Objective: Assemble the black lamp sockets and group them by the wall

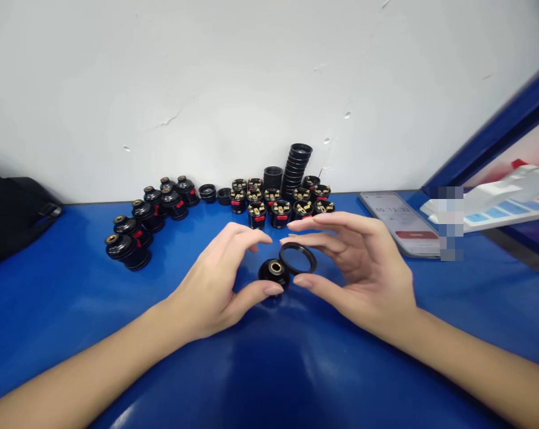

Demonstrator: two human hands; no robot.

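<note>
My left hand (224, 280) curves around a black domed lamp-holder cap (274, 269) with a brass threaded hole on top. Its thumb lies across the cap's near side, while the fingers arch behind with a gap to it. Between thumb and fingertips of my right hand (358, 262) is a thin black ring (314, 262), tilted just right of the cap and close to it. The cap's underside is hidden by my left thumb.
Assembled black lamp holders (133, 250) stand at left. Socket bodies with brass contacts (280, 213) cluster behind my hands, near a tall stack of black rings (295, 173). A phone (401, 220) lies at right; a black bag (14, 214) sits far left.
</note>
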